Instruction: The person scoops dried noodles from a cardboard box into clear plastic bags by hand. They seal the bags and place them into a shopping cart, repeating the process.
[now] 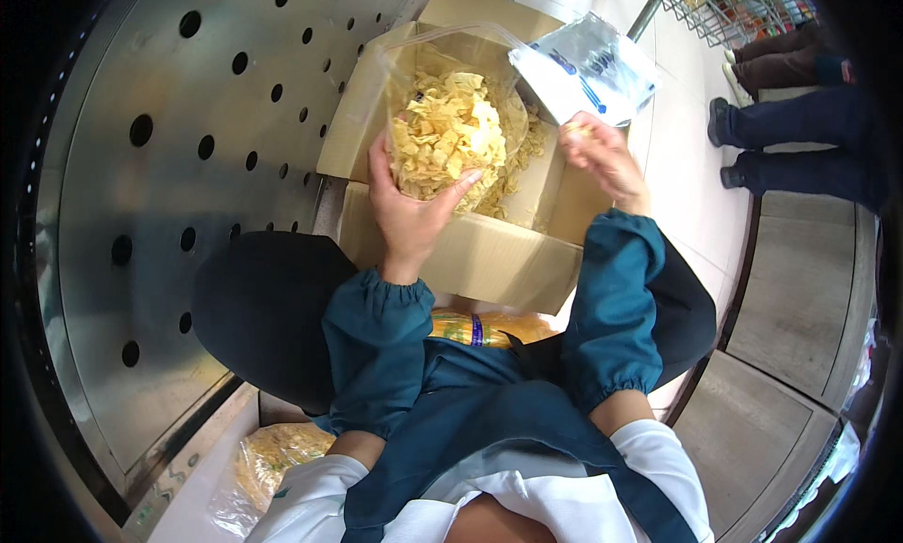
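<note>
My left hand (413, 204) grips a clear plastic bag filled with pale yellow dried flakes (451, 130), its thumb pressed on the near side. The bag's mouth gapes toward the far side, over an opened cardboard box (462, 261). Loose yellow flakes (511, 190) lie inside the box, to the right of the bag. Over the box's right flap is my right hand (603, 151), fingertips pinched together around a small yellow flake. Just beyond that hand, a shiny plastic sheet or bag (592, 63) with blue marks rests on the box's far right corner.
A perforated metal panel (190, 190) stands close on the left. Between my knees lies an orange-yellow plastic package (458, 328). Another clear bag (282, 458) sits behind my left side. To the right are cabinets (783, 303), people's legs (797, 120) and a wire basket (719, 14).
</note>
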`<state>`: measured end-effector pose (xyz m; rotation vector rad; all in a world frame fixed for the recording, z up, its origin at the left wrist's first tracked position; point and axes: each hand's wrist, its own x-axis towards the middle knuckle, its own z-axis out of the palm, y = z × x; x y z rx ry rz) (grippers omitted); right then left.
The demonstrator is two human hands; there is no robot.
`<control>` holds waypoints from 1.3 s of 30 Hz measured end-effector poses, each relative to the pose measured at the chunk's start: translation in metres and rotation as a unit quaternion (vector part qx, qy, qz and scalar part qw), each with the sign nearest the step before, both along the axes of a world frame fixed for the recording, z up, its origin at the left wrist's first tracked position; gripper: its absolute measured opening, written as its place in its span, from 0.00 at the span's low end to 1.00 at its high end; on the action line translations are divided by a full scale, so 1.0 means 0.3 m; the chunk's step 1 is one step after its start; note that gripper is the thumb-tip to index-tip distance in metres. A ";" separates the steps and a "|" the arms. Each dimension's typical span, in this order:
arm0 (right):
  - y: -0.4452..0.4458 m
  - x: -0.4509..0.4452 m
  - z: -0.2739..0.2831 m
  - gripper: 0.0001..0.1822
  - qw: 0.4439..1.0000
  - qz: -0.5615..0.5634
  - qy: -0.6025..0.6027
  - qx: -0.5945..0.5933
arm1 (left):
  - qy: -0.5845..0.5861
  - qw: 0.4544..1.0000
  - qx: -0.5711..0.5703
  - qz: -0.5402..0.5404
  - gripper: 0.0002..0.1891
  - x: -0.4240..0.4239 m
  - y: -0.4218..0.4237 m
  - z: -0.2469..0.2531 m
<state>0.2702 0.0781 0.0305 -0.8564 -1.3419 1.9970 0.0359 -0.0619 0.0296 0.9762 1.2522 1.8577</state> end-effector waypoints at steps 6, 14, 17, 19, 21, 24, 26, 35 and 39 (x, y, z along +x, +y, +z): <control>-0.086 -0.251 0.424 0.08 0.911 0.063 -0.095 0.396 | 0.148 0.988 -0.028 0.043 0.46 0.003 -0.001 -0.069; -0.117 -0.334 0.495 0.10 0.801 0.088 -0.269 0.528 | 0.198 0.979 -0.003 0.042 0.49 -0.026 -0.018 -0.059; -0.111 -0.379 0.386 0.10 0.783 0.206 -0.239 0.536 | 0.194 0.981 0.015 0.010 0.48 -0.030 -0.027 -0.055; -0.163 -0.422 0.331 0.10 0.754 0.219 -0.268 0.558 | 0.193 0.980 0.039 -0.023 0.47 -0.032 -0.038 -0.025; -0.177 -0.432 0.335 0.11 0.730 0.220 -0.290 0.578 | 0.179 0.983 0.034 -0.020 0.48 -0.038 -0.034 -0.045; -0.184 -0.409 0.395 0.10 0.732 0.187 -0.254 0.604 | 0.151 0.988 0.036 -0.004 0.47 -0.046 -0.033 -0.045; -0.202 -0.361 0.457 0.10 0.790 0.065 -0.191 0.578 | 0.112 0.993 0.030 -0.019 0.46 -0.049 -0.043 -0.053; -0.235 -0.163 0.206 0.16 0.933 -0.052 -0.131 0.331 | -0.050 0.981 0.019 -0.185 0.43 -0.046 -0.055 -0.009; -0.268 -0.198 0.185 0.14 0.956 -0.085 -0.028 0.281 | -0.074 0.974 0.015 -0.215 0.43 -0.047 -0.058 -0.017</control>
